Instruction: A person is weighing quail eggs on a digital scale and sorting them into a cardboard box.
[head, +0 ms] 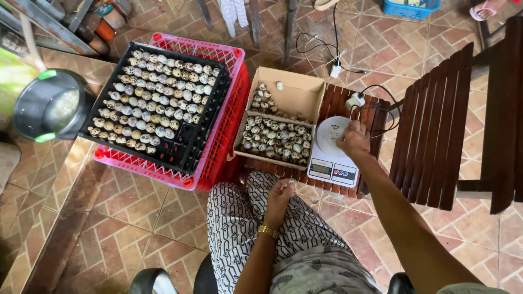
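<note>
The right hand (354,139) is resting on one white scale (332,155), right of frame centre, fingers curled over its round pan; whether it is gripping anything I cannot tell. The left hand (280,191) is lying closed on the knee, at lower centre, pinching one small egg (292,181). The scale is sitting on a slatted wooden table (376,117), just beside one open cardboard box (280,117) holding dozens of speckled eggs, too many to count. At upper left one black tray (155,106), mostly full of eggs, is lying over a red crate (231,109). Patterned brick tiles are covering the floor (120,239). One slatted chair (436,125) is standing at right, and one grey pot (52,106) at far left.
</note>
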